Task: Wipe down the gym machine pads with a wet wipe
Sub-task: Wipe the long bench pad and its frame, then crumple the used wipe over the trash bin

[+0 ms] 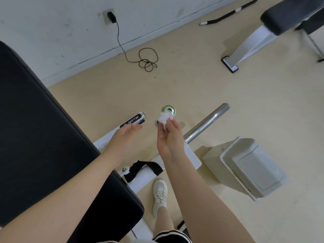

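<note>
A long black padded bench (40,137) fills the left of the view. My right hand (169,137) pinches a crumpled white wet wipe (164,118) at its fingertips, above a round wipe canister with a green-ringed lid (170,109) standing on the floor. The wipe still touches the lid's opening. My left hand (125,135) hovers to the left of the wipe, palm sideways, fingers straight and holding nothing.
The bench's white frame with a black label (133,119) and a steel bar (206,122) lie below my hands. A grey bin with a swing lid (252,169) stands at the right. A second padded bench (287,18) is at top right, a black cable (147,58) on the floor.
</note>
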A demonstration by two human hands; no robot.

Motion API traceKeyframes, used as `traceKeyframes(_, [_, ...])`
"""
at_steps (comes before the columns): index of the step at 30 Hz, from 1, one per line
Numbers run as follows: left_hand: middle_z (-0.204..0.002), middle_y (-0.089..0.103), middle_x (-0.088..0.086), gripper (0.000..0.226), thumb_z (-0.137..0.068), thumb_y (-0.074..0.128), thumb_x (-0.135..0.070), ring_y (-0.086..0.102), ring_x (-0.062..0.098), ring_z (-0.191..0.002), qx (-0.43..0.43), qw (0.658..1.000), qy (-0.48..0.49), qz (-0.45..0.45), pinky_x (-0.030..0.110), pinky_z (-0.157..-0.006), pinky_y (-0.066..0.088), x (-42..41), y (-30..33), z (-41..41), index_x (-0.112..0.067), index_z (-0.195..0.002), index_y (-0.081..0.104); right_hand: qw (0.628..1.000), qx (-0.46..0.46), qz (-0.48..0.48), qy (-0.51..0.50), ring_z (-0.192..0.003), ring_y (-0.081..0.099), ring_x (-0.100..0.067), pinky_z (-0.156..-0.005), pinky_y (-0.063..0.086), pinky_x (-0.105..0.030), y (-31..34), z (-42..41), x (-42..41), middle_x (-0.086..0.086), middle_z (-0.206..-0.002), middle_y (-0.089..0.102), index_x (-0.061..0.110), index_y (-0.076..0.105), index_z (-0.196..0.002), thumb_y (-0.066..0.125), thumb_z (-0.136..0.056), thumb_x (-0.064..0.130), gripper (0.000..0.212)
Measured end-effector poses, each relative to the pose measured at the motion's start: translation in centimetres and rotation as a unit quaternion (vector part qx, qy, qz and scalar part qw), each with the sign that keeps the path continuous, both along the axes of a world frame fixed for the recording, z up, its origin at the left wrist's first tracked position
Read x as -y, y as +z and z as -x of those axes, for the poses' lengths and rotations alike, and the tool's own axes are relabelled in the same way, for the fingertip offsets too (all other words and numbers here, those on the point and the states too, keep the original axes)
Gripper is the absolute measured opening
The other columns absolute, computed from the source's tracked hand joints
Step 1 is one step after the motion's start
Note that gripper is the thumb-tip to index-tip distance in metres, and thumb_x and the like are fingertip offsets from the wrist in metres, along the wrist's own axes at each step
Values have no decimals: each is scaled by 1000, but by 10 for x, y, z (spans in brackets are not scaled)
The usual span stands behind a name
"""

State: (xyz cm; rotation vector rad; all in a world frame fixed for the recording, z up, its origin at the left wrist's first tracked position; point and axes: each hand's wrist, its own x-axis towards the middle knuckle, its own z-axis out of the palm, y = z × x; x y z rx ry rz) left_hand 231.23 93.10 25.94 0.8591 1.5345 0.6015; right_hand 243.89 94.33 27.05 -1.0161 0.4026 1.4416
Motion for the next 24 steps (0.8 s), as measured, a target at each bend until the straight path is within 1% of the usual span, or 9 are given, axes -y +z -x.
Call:
traceKeyframes(3, [-96,62,-8,23,-82,56,-44,56,11,-97,24,999,-26,-31,30,-91,42,7,24,-1,-24,-88,65,998,44,-24,43,-70,58,-15,-58,56,-17,35,-10,19,-9,-82,59,8,52,-88,48,-92,-4,13])
traceKeyframes(5, [-95,64,-7,17,-93,48,-29,59,13,-95,43,996,-61,-45,30,-90,43,18,41,-2,-24,-89,64,989,111,-4,98,-68,56,-14,-57,54,-16,47,-17,45,-6,-80,57,11,53,-88,50,-91,-3,15])
traceKeyframes(9, [-95,64,-3,21,-98,43,-18,62,11,-85,91,984,-147,-37,26,-86,49,49,63,-13,-17,-98,63,967,218,-2,131,-77,59,-17,-62,54,-17,54,-23,107,-12,-93,56,8,57,-89,55,-89,-4,12])
traceKeyframes(13, [-100,67,4,22,-98,43,-15,65,14,-87,157,972,-171,25,27,-88,52,74,73,-33,-12,-102,64,940,302,-20,158,-82,62,-20,-76,55,-23,66,-31,141,-12,-88,60,9,63,-81,56,-86,-4,16])
traceKeyframes(16, [-103,70,11,26,-98,42,-17,66,20,-96,196,967,-151,54,30,-91,50,82,81,-51,-9,-97,67,877,423,-3,229,-84,62,-16,-78,51,-29,68,-46,153,-5,-94,66,28,65,-84,63,-82,9,19])
traceKeyframes(18, [-102,70,12,28,-97,42,-17,66,21,-97,209,965,-144,62,30,-91,50,85,85,-64,-6,-94,68,834,493,-9,248,-88,60,-13,-77,50,-25,68,-59,158,0,-106,61,35,61,-84,68,-79,16,21])
traceKeyframes(20, [-100,70,12,27,-94,43,-13,65,21,-94,209,963,-157,64,31,-93,49,86,85,-86,-4,-93,68,801,540,-4,260,-87,56,-9,-73,47,-16,64,-78,162,4,-110,52,24,62,-92,71,-77,20,18])
traceKeyframes(22, [-96,70,11,28,-93,41,-11,64,18,-92,206,959,-183,68,30,-94,47,88,82,-113,-2,-92,68,765,578,12,285,-83,52,-6,-68,42,-11,58,-104,165,3,-109,48,12,61,-97,71,-77,21,24])
traceKeyframes(24, [-95,69,10,32,-96,37,-14,64,18,-92,199,956,-200,85,31,-94,47,88,77,-147,-3,-91,66,752,591,14,292,-78,49,-2,-66,38,-9,54,-140,168,1,-103,50,11,61,-93,71,-78,20,19])
